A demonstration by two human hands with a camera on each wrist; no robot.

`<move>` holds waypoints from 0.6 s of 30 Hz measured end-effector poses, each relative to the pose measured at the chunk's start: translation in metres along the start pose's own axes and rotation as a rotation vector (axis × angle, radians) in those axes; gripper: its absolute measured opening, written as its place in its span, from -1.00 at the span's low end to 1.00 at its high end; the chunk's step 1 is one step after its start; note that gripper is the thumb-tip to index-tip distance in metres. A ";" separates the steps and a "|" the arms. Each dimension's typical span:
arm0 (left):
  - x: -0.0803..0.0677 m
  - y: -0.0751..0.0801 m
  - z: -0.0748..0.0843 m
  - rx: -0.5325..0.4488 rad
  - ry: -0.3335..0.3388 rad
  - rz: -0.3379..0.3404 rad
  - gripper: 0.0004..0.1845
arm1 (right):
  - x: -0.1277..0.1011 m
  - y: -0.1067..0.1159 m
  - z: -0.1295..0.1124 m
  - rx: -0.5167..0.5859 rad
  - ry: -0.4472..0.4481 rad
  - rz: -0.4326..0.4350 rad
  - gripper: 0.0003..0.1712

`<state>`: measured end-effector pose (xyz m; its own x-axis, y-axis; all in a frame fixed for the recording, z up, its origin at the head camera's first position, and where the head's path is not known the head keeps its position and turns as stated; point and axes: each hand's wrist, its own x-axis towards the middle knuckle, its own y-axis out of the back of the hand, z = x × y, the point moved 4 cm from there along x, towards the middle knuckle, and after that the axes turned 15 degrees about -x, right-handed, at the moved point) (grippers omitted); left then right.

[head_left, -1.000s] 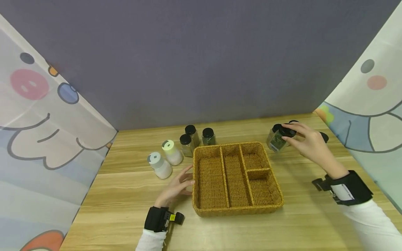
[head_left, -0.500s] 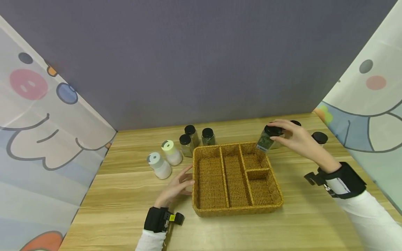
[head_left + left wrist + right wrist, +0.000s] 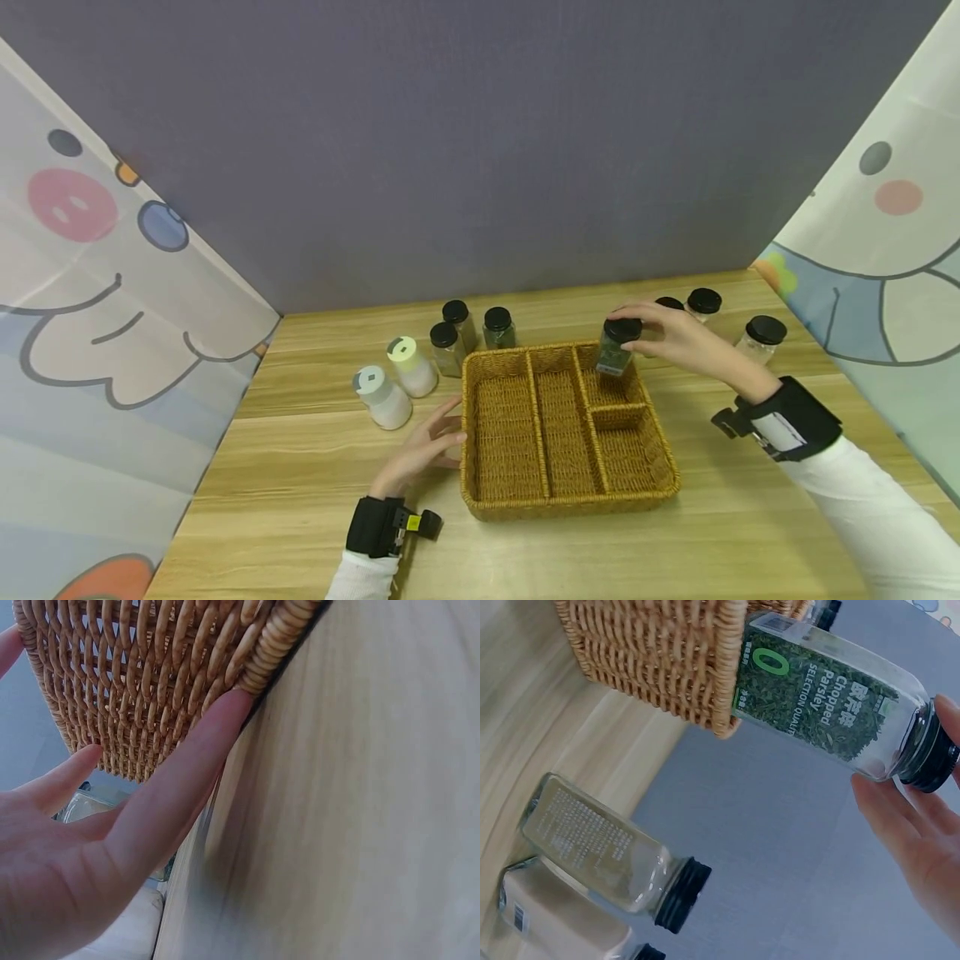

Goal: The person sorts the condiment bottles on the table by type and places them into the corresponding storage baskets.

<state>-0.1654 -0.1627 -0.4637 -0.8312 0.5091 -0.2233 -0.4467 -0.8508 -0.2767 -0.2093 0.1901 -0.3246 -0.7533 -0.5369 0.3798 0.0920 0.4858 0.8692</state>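
Fingers (image 3: 637, 314) of the right hand (image 3: 678, 337) curl over the black cap of the chopped parsley jar (image 3: 617, 350) and pinch it from above. The jar hangs upright over the far right compartment of the wicker basket (image 3: 487, 500), its base level with the rim; the right wrist view shows the label (image 3: 821, 701) beside the woven rim. Whether the base touches the basket floor cannot be told.

Change: one second ago the jar stood tilted outside the basket's far right corner; half a second ago it was crossing that corner. It now sits inside the rim line, so the transfer appears near its set-down stage.

The left hand (image 3: 423, 446) has not shifted: its fingers (image 3: 195, 761) lie straight and spread, pressed against the basket's left wall near the tabletop (image 3: 300, 500).

Three black-capped jars (image 3: 705, 304) are now uncovered near the far right corner. Three more glass jars (image 3: 472, 329) and two white shakers (image 3: 397, 379) stand as before beyond the basket's far left corner.
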 end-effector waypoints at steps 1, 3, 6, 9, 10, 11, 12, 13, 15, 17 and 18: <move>0.000 0.000 0.000 0.000 -0.001 0.000 -0.23 | 0.001 -0.001 0.000 -0.008 0.004 -0.003 -0.50; 0.000 0.000 0.000 0.001 -0.004 0.002 -0.23 | 0.002 -0.004 0.000 -0.002 0.015 -0.015 -0.49; 0.000 -0.001 -0.001 0.001 -0.006 0.007 -0.23 | 0.005 -0.009 0.000 0.007 0.038 -0.035 -0.49; 0.000 -0.001 -0.001 -0.002 -0.007 0.011 -0.24 | 0.006 -0.015 0.002 0.009 0.056 -0.065 -0.50; 0.000 -0.002 -0.001 -0.002 -0.008 0.011 -0.24 | 0.006 -0.016 0.002 0.009 0.061 -0.078 -0.50; 0.000 -0.002 -0.001 -0.002 -0.008 0.011 -0.24 | 0.007 -0.018 0.003 0.010 0.063 -0.091 -0.50; 0.000 -0.002 -0.001 0.000 -0.008 0.012 -0.24 | 0.007 -0.020 0.004 0.019 0.061 -0.106 -0.49; 0.000 -0.002 -0.001 0.000 -0.008 0.013 -0.24 | 0.007 -0.021 0.005 0.027 0.055 -0.124 -0.49; 0.000 -0.003 0.000 0.002 -0.008 0.014 -0.25 | 0.008 -0.024 0.006 0.030 0.043 -0.153 -0.47; 0.000 -0.003 0.000 0.003 -0.008 0.015 -0.25 | 0.008 -0.026 0.007 0.034 0.034 -0.179 -0.46; -0.001 -0.003 0.001 0.004 -0.009 0.016 -0.25 | 0.009 -0.027 0.008 0.031 0.033 -0.188 -0.46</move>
<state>-0.1640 -0.1606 -0.4622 -0.8412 0.4942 -0.2195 -0.4345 -0.8593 -0.2698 -0.2236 0.1778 -0.3471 -0.7335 -0.6422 0.2225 -0.0683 0.3954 0.9160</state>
